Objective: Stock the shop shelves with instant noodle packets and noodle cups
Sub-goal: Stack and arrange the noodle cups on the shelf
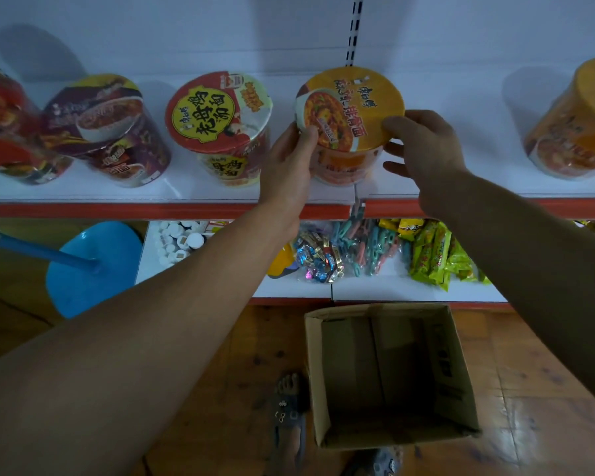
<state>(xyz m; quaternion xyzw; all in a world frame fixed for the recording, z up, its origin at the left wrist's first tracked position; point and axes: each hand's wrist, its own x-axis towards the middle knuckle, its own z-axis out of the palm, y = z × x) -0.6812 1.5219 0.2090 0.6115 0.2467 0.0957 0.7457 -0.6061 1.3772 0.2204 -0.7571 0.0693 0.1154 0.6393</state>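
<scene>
Orange-lidded noodle cup stands on the shelf by its front edge, clasped on both sides: left hand curled round its wall, right hand pinching the lid rim. Letting go unevenly could tip it forward, or into the red cup just left.

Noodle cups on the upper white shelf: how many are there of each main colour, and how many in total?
Red noodle cups: 2 (the leftmost one is blurred)
Purple noodle cup: 1
Orange noodle cups: 2 (the left hand and right hand hold one)
Total: 5
</scene>
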